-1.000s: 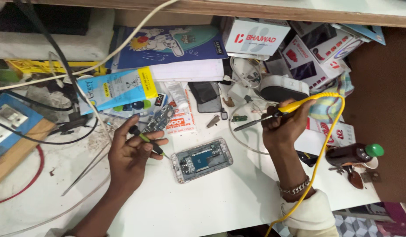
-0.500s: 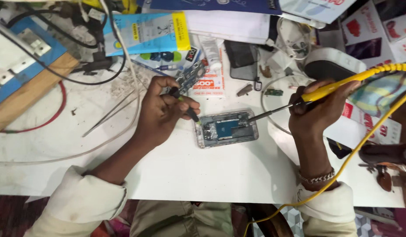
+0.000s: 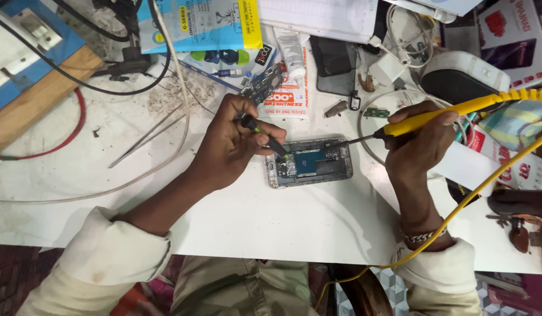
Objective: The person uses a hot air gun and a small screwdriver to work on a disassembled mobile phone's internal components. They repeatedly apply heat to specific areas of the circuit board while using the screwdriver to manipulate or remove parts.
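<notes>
On the white bench (image 3: 236, 216), dead centre: opened phone (image 3: 310, 162), back cover off, board exposed, lying flat.

Clutter from 10 to 2 o'clock: blue-and-wood board (image 3: 31, 70) at 10, blue-yellow packet (image 3: 206, 23) at 12, white round unit (image 3: 458, 76) at 2. Tweezers (image 3: 146, 136) lie loose at 9, well apart from the phone.

Left hand (image 3: 227, 146) at 9 o'clock of the phone, fingers pinched round a thin black tool (image 3: 265, 137), tip down on the phone's left end. Right hand (image 3: 420, 140) at 3 o'clock, fingers wrapped round a yellow iron (image 3: 435, 117), tip touching the phone's top right edge; yellow cord (image 3: 458, 216) trails to 6.

Step in hand, my read: soldering or rework on the board, tool steadying the part. Next move needs a steady left hand and the tip kept only on the joint.
</notes>
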